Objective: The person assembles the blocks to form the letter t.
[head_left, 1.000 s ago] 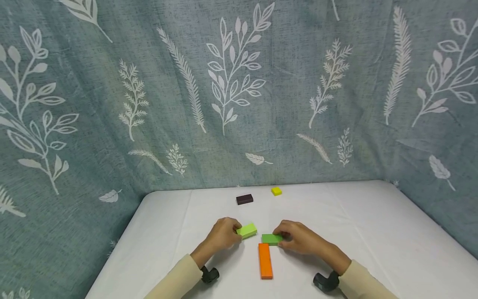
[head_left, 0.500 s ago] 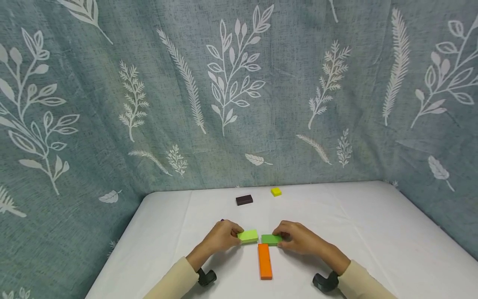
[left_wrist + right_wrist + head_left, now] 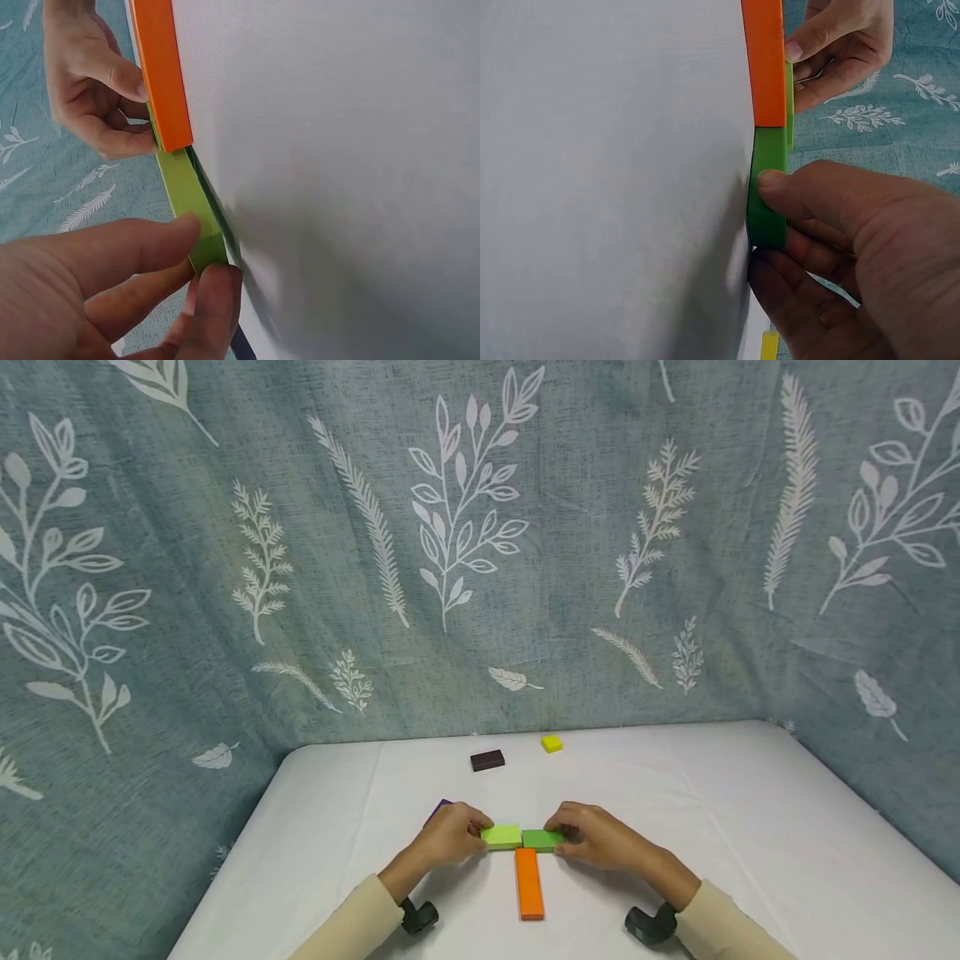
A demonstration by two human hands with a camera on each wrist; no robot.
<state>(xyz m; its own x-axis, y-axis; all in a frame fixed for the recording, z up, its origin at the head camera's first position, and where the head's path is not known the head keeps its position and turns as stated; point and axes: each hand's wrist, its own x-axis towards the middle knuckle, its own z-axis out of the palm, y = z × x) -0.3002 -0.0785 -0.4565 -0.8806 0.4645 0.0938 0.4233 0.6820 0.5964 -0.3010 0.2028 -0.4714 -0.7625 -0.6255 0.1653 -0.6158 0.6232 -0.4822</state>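
My left hand (image 3: 450, 833) pinches the left end of a lime-green block (image 3: 500, 837) between thumb and fingers. A darker green block (image 3: 542, 841) lies end to end with it on the right, its outer end pinched by my right hand (image 3: 596, 837). Below the seam of these two, an orange block (image 3: 528, 885) lies lengthwise toward me, its far end right at their near sides, like the stem of a T. In the right wrist view the orange block (image 3: 766, 67) meets the dark green block (image 3: 769, 172) closely. Part of each green block is hidden by fingers.
A dark brown block (image 3: 487, 761) and a small yellow block (image 3: 552, 744) lie near the back edge of the white table (image 3: 750, 827). Behind my left hand a purple block (image 3: 441, 807) shows partly. A patterned curtain (image 3: 465, 677) hangs behind the table.
My left hand has brought the lime-green block right and toward me, turning it from a slant into line with the dark green block. The purple block has come into sight. My right hand stays put.
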